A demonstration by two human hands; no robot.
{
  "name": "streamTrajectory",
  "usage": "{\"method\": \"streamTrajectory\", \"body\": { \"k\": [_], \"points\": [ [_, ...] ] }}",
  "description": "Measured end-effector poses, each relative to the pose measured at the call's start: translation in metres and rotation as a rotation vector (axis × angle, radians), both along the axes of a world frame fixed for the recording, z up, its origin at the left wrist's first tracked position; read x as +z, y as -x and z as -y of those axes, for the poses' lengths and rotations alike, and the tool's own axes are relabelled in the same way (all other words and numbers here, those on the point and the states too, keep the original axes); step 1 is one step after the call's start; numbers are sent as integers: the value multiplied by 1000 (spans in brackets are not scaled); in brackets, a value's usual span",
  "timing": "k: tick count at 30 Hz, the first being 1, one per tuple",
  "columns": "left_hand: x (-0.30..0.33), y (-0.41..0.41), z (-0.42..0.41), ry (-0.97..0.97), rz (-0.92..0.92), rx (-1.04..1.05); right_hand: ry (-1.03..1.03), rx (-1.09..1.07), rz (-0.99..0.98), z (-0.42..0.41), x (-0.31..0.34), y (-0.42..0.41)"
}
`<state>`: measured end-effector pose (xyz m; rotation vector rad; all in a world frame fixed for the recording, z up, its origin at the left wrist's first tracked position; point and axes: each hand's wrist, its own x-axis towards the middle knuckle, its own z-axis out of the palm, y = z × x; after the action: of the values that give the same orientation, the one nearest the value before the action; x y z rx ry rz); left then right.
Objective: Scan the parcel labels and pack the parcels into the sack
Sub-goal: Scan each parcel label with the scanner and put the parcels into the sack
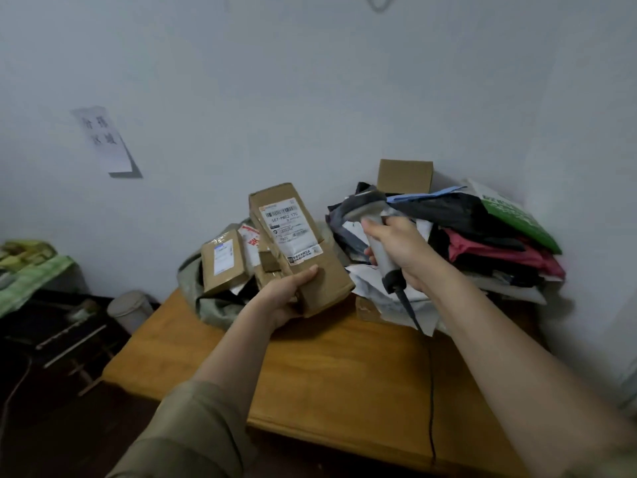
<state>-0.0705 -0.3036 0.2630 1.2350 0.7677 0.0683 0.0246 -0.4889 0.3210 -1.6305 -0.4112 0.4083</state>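
My left hand (289, 291) holds a box (300, 250) up off the table (310, 367), fingers curled under its near end and thumb pressed along the top face. The box tilts away from me, its white label (289, 232) facing up with the barcode at the far end. My right hand (400, 250) is clamped round the grip of the scanner (374, 232), fingers wrapped tight. The scanner head points left toward the label, close to it but not touching. Its black cable (429, 374) drops from the handle, runs across the table and goes over the near edge.

Behind the box, at the table's far left corner, lies the sack (196, 288), grey-green and slumped open, I think, though the blur makes its mouth hard to read. A smaller box (222, 262) and a red-and-white parcel (250, 241) sit in or on it. At the far right corner, against the wall (310, 98), a heap of parcels (482, 243) is piled: black, pink, white and green bags, with one brown carton (405, 175) on top at the back.
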Motion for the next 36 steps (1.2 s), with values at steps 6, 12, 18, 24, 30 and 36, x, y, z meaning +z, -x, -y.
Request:
{"method": "streamTrajectory", "body": {
  "k": [6, 12, 18, 24, 30, 36],
  "points": [
    [-16, 36, -35, -42, -47, 60, 17, 174, 43, -20, 34, 46],
    [-21, 59, -45, 5, -68, 121, -45, 234, 13, -18, 71, 73],
    [-22, 65, -47, 31, -71, 165, -39, 253, 73, -1, 103, 87],
    [-25, 67, -47, 27, -95, 185, -56, 250, 87, 13, 127, 101],
    [-32, 64, -48, 30, -98, 200, -80, 243, 57, 26, 138, 104],
    [-35, 60, -48, 9, -109, 179, -66, 231, 36, 31, 144, 104]
  ]
}}
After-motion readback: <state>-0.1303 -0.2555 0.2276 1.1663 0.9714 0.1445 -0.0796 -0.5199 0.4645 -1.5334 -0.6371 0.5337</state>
